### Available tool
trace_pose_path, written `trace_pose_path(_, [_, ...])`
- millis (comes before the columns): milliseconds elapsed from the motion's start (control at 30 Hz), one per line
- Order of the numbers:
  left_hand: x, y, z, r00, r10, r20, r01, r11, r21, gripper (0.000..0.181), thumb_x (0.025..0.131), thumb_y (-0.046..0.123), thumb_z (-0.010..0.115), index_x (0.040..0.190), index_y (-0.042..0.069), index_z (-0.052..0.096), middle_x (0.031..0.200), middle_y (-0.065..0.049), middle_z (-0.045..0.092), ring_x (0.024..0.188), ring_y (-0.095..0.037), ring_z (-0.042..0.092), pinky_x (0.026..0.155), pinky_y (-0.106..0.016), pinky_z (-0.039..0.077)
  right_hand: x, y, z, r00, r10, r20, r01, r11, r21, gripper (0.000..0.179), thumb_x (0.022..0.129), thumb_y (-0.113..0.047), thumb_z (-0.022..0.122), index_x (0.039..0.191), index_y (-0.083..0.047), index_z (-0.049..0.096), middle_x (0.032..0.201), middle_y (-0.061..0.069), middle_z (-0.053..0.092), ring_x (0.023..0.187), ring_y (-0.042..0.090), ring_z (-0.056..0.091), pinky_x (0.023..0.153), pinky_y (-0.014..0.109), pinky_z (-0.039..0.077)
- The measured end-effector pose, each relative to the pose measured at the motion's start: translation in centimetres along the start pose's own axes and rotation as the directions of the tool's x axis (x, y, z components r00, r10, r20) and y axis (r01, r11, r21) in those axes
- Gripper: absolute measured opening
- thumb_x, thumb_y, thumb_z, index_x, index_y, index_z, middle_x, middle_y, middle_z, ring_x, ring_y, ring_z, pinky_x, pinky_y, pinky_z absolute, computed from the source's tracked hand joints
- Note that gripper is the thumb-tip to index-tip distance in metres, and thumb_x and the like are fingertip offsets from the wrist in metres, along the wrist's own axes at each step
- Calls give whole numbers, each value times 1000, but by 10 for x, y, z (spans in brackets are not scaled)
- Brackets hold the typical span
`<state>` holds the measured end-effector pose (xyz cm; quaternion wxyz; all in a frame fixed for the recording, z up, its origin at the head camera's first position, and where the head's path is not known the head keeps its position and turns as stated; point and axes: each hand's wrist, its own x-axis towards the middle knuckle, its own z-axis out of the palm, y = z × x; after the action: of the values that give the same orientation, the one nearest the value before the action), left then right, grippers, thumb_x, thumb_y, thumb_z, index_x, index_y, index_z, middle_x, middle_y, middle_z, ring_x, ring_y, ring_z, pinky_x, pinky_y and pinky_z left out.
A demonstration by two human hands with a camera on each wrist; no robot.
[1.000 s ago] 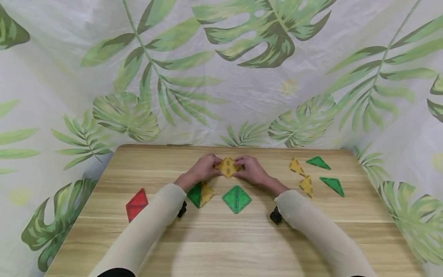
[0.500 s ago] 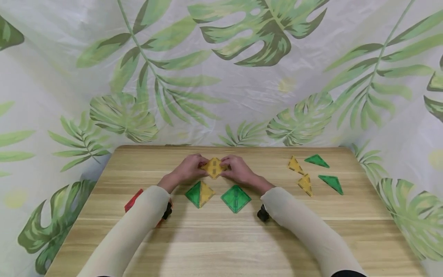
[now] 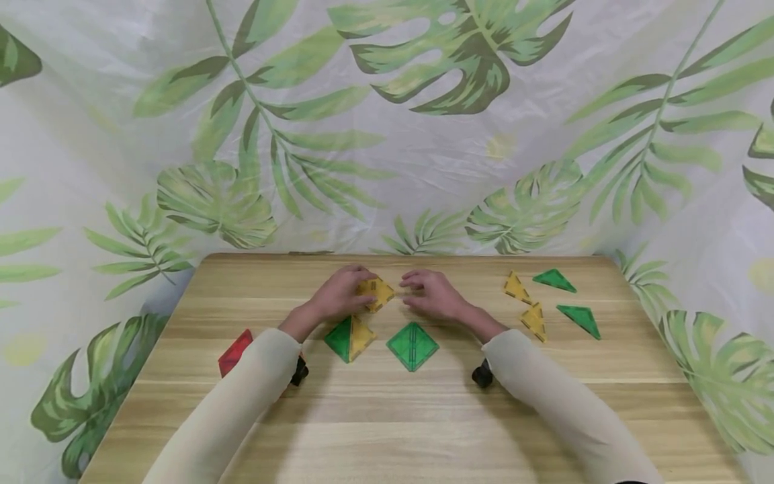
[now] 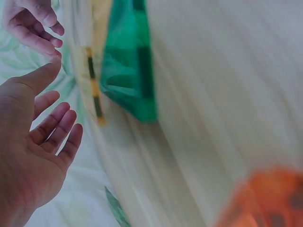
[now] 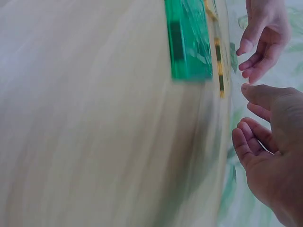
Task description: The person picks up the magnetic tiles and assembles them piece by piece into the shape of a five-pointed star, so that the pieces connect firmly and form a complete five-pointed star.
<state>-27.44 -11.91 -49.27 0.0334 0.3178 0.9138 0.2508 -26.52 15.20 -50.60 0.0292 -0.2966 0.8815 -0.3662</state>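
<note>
In the head view, a yellow square of two triangular magnetic tiles lies near the table's back. My left hand is over its left corner, fingers loosely bent and partly covering it. In the left wrist view, the left hand has its fingers relaxed and apart from the tile edge. To the right of the yellow square, my right hand is held with nothing in its fingers. A green-and-yellow square and a green square lie in front of the hands.
Red tiles lie at the left, partly hidden by the left sleeve. At the right are two yellow triangles and two green triangles. Leaf-patterned cloth rises behind the table's back edge.
Both hands slid the yellow square left, placing it behind the green-and-yellow square. Since then the right hand has let go and moved right; the left hand's fingers have loosened over the square.
</note>
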Motion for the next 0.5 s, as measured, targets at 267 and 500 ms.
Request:
trace_pose_path(267, [23, 34, 12, 998, 59, 16, -58, 997, -58, 49, 101, 23, 75, 142, -2, 64, 147, -23, 60, 141, -39, 53, 117, -53, 44, -45, 19, -39, 998, -15, -57, 15, 1000, -4, 33, 93, -3, 79, 123, 10, 73, 132, 26, 68, 112, 43, 71, 96, 53, 60])
trace_pose_path(500, [42, 71, 26, 990, 129, 65, -124, 990, -70, 53, 104, 25, 71, 149, 1, 58, 152, -18, 57, 145, -35, 49, 120, -49, 42, -94, 40, -75, 992, -17, -122, 7, 996, -88, 31, 94, -4, 79, 121, 9, 74, 130, 26, 69, 113, 42, 70, 90, 53, 61])
